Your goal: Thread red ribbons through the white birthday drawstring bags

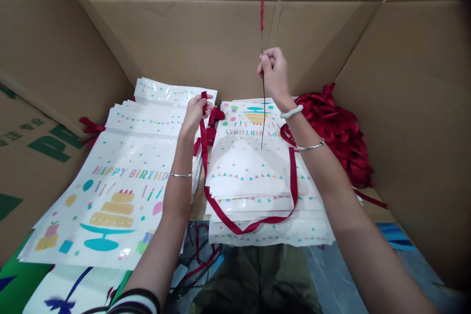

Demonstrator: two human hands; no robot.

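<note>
My left hand (195, 112) pinches the end of a dark red ribbon (241, 229) over the inner edge of the left stack. From there the ribbon loops down across the middle stack and up towards my right forearm. My right hand (274, 72) is closed on a long thin wire tool (262, 37), held upright with a looped top and a red section below it. Beneath that hand lies a stack of white printed plastic bags (253, 157). Left of it, a larger pile of "Happy Birthday" bags (121, 157) has red ribbon at its sides.
A heap of red ribbons (342, 132) sits on the right, partly behind my right arm. Cardboard walls (176, 34) enclose the back and sides. Below the table edge are cables and ribbon strands (200, 255). Another white bag with a purple bow (66, 294) lies lower left.
</note>
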